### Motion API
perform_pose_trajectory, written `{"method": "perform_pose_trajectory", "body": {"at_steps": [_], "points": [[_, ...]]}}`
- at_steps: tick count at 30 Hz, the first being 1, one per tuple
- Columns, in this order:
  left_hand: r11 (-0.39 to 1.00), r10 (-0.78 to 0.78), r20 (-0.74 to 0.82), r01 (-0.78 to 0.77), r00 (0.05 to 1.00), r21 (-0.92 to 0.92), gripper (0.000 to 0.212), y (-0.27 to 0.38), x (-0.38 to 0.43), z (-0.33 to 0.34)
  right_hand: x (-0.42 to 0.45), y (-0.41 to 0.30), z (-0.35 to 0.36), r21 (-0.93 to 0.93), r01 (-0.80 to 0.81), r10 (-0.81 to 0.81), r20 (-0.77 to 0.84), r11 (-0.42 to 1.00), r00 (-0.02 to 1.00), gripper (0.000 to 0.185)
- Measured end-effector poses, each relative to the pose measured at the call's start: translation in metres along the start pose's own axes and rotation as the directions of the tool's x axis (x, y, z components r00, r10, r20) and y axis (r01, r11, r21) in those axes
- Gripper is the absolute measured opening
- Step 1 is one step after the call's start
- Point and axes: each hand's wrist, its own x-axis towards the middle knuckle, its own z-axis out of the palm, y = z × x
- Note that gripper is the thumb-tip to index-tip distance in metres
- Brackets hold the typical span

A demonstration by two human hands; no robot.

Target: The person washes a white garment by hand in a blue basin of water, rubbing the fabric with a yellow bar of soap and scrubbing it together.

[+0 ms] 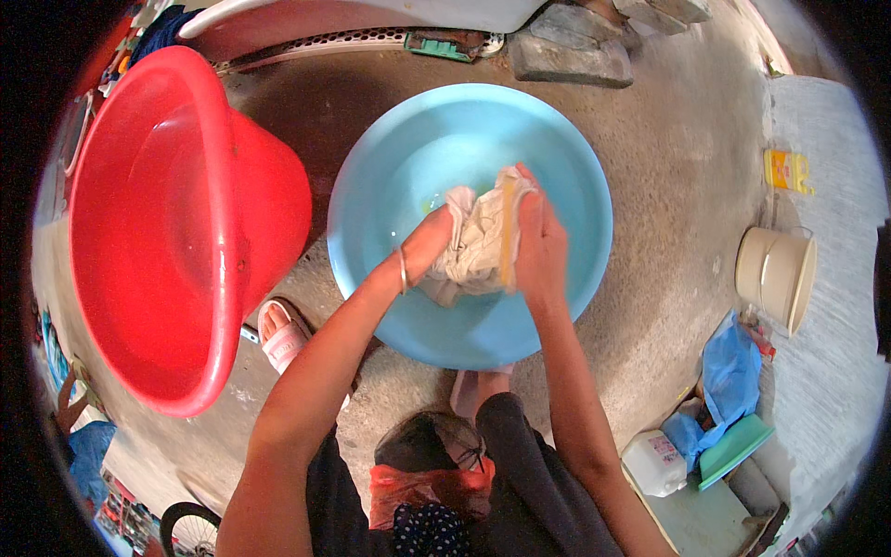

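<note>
A round light-blue plastic basin (pixel 390 327) rests on the concrete floor between my feet and the far wall side. Over its middle, a crumpled wet cream cloth (pixel 480 240) with a yellowish band is bunched between both hands. My left hand (pixel 428 244), with a bangle at the wrist, grips the cloth's left side. On the right side my right hand (pixel 543 244) grips it near the band, slightly blurred. The cloth's lower part hangs low in the basin, where there seems to be shallow water with a few bubbles; my fingertips are partly hidden by the cloth.
A large red plastic tub (pixel 223 278) stands tilted at the left. Concrete blocks (pixel 571 63) lie beyond the basin. Along the right are a yellow bottle (pixel 786 171), a cream bucket (pixel 773 275), a blue plastic bag (pixel 731 362) and a white jug (pixel 654 463). A bicycle wheel (pixel 189 532) shows lower left.
</note>
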Motion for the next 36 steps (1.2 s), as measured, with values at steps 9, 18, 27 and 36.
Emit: {"method": "perform_pose_trajectory", "body": {"at_steps": [9, 18, 27, 36], "points": [[0.656, 0.082, 0.2, 0.098, 0.976, -0.749, 0.039, -0.034, 0.0, -0.002, -0.015, 0.036, 0.024, -0.637, 0.466, -0.371, 0.289, 0.614, 0.883, 0.053], [0.706, 0.256, 0.289, 0.025, 0.922, -0.708, 0.048, -0.028, -0.01, -0.01, -0.051, 0.024, 0.043, -0.619, 0.444, -0.292, 0.337, 0.647, 0.895, 0.052], [0.561, 0.163, 0.245, 0.115, 0.956, -0.82, 0.043, -0.03, 0.0, -0.002, -0.002, 0.043, 0.029, -0.504, 0.109, -0.037, 0.15, 0.857, 0.988, 0.047], [0.636, 0.03, 0.237, 0.164, 0.971, -0.754, 0.049, -0.042, -0.002, -0.008, -0.033, 0.039, 0.035, -0.69, 0.375, -0.266, 0.265, 0.62, 0.927, 0.045]]}}
